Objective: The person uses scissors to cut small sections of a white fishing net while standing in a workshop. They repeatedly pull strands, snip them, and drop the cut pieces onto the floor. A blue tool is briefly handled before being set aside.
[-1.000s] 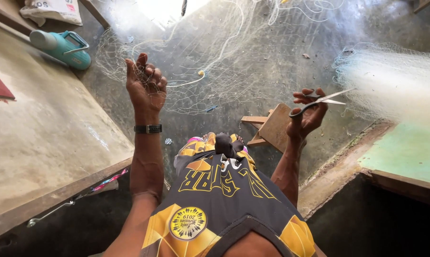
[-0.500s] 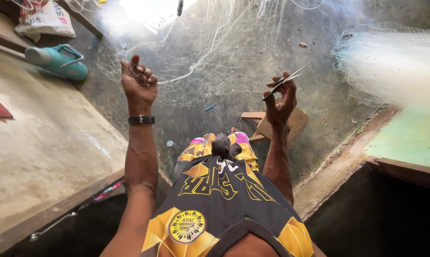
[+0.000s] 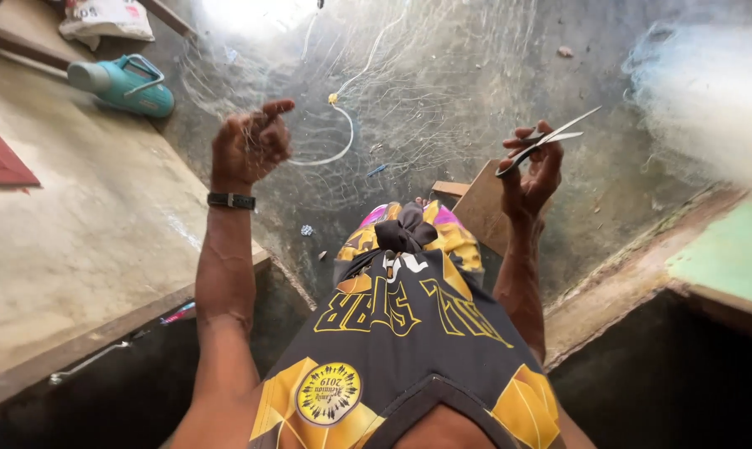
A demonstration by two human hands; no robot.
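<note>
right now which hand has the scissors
The right hand holds the scissors, blades up. The left hand, with the black wristband, pinches only fishing net.

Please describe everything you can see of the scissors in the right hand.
The scissors are slim and look like metal, with pale, shiny blades nearly closed and pointing up and to the right. Their dark handles sit in the raised right hand, with fingers through the loops. They hang in the air before the fine net; whether they touch it cannot be told.
</note>
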